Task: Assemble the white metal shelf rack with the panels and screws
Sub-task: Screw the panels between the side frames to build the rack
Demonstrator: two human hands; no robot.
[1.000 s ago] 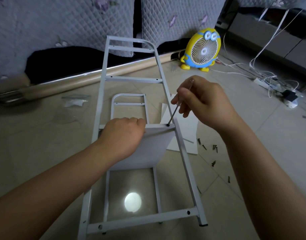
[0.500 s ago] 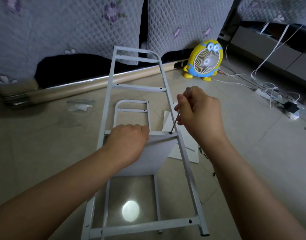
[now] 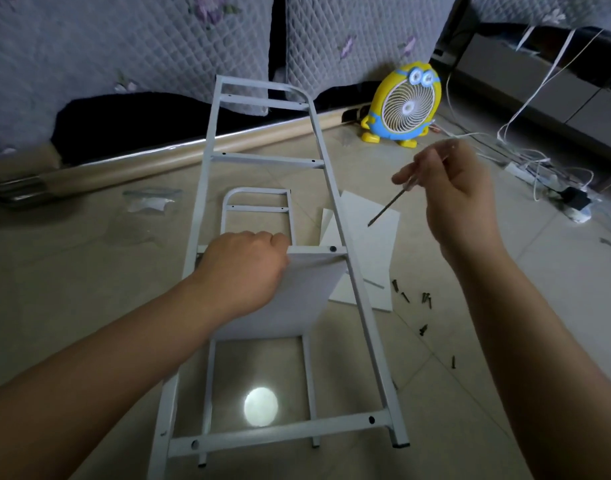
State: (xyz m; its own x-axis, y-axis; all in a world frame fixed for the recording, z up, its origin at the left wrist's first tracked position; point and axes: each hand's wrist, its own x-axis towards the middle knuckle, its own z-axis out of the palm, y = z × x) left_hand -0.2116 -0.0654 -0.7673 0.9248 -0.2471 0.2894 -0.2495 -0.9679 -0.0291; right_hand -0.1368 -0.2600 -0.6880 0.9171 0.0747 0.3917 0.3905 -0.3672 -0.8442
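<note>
Gripping with the left hand (image 3: 241, 271), fingers curled over the top edge of the white panel (image 3: 290, 303), pinning it against the middle crossbar (image 3: 307, 250) of the side frame (image 3: 266, 160). Pinching the screwdriver (image 3: 389, 209) in the right hand (image 3: 460, 202), tip in the air off to the right of the frame, well apart from the dark screw head (image 3: 331, 249) seated at the crossbar's right end. Looks like one fixing in on that side; no telling about the left end, hidden under the knuckles. Judging the step as fastening this panel to the bar. Best to hold the panel flush and square, pick one of the loose screws (image 3: 411, 297) off the floor (image 3: 89, 289) just right of the frame, start it straight into the hole by a few light turns, then drive with the blade in line, not slanted. Worth saving the final tightening for last, to avoid skewing the panel. Further out: a second frame (image 3: 255, 191) lying on the floor beneath the first, spare panels (image 3: 380, 251) flat beside it, other crossbars bare, so plenty left by the look of it.
</note>
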